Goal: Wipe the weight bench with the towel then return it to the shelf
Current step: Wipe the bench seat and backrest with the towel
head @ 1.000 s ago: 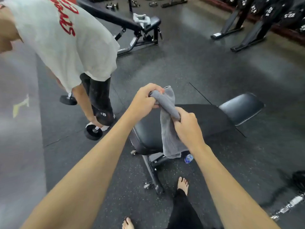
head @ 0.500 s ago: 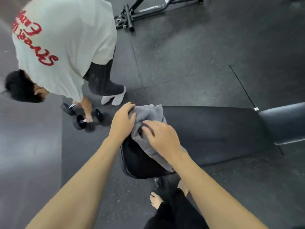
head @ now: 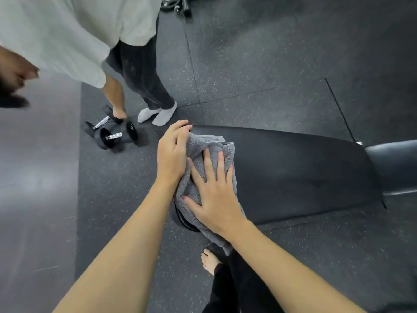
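Together, two hands press one towel (head: 212, 143) onto one bench (head: 293, 172): left hand (head: 172, 154) grasping its edge, right hand (head: 214, 197) flat, released.

Two black round-ended dumbbells with chrome handles (head: 112, 133) lay on speckled black rubber floor (head: 259, 64); bystander in white T-shirt (head: 74, 30) gripped one.

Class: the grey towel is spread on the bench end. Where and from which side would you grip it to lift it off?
Grip the towel at its bunched far edge, where folds stand up from the bench, coming from above on the left hand side. The right hand lies flat on the middle, which offers nothing to pinch.
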